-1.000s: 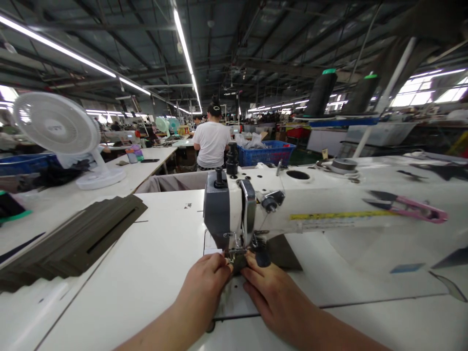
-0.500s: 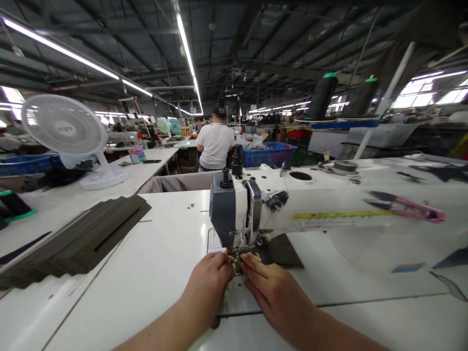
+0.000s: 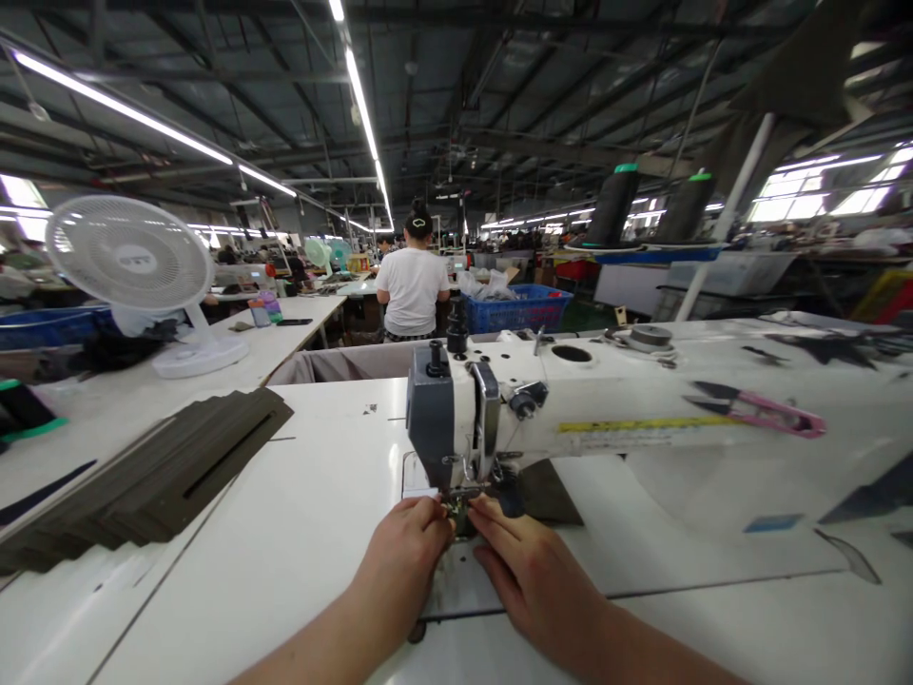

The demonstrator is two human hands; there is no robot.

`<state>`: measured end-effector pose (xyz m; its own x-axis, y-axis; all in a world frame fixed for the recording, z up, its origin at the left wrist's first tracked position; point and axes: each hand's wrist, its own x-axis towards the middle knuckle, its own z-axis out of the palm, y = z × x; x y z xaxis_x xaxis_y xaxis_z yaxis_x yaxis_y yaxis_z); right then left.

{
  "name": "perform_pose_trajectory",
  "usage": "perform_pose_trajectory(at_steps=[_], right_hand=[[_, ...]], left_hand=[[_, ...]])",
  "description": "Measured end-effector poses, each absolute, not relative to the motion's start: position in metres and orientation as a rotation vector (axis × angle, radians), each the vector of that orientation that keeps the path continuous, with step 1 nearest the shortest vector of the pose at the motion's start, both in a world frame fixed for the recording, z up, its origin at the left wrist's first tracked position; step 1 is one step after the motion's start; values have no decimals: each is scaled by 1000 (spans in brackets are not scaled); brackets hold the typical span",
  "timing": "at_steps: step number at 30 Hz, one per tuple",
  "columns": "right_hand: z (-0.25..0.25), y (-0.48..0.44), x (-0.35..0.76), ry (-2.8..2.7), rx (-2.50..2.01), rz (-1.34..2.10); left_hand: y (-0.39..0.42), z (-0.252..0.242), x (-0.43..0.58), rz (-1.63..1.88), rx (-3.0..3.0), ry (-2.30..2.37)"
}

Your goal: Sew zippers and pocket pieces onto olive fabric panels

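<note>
Left hand: the left hand [image 3: 410, 552] rests flat on the white table [image 3: 285, 533], fingers [image 3: 437, 514] curled down and pinching the near edge of the dark fabric piece [image 3: 546, 493] just left of the presser foot [image 3: 462, 495]; they close on cloth, not on the machine.
Right hand: the right hand [image 3: 532, 571] lies beside it, fingers extended and pressing the same piece just right of the foot; whether a fold is pinched under them is too small to tell.
Fabric piece: it sits under the head of the sewing machine [image 3: 471, 419], most of it trailing behind and to the right of the needle area.
Needle risk: both sets of fingertips are just beside the foot; a slight forward slip could put a fingertip under the needle.
Seam risk: uneven pressure between the two hands could skew the piece; the stitch line would then wander.
Snips: the pink thread snips [image 3: 760, 409] lie loose on the machine arm; vibration could walk them off.
Stack: the pile of dark cut pieces [image 3: 157, 466] lies well apart to the left, near the white fan [image 3: 135, 266].
</note>
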<state>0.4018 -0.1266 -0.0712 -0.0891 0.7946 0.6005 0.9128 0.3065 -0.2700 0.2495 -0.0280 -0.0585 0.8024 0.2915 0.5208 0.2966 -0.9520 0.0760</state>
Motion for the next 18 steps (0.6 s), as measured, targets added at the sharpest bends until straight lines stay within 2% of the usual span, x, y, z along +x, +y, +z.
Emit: perform_pose_trajectory(at_steps=[14,18], right_hand=[[-67,-126,405,-2010,-1502,-310],[-66,-127,406,-1943,-1624,-393]], left_hand=[[-30,-58,251,-848,-2959,-535],[-30,-56,250,-874,-2959,-519]])
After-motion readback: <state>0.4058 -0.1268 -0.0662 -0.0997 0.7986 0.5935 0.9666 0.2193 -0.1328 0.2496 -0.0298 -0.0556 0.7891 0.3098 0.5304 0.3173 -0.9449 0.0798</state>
